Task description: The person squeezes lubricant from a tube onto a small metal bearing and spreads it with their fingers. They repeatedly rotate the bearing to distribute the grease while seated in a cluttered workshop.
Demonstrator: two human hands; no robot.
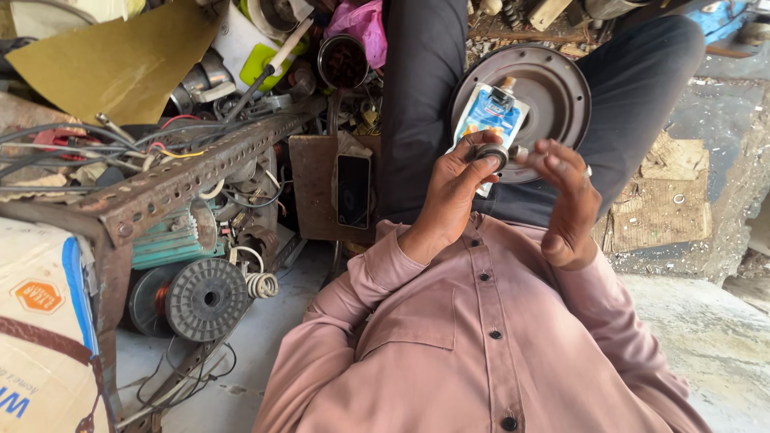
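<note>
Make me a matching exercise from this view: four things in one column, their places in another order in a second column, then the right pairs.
Things:
1. Bearing
2. Blue-and-white pouch
3. Phone
4. Black spool

Places:
A. Under the rusty perforated frame
B. Leaning against a brown board
C. Between the fingertips of the left hand
D. On the round metal cover on the lap

Pairs: 1-C, 2-D, 3-B, 4-A
</note>
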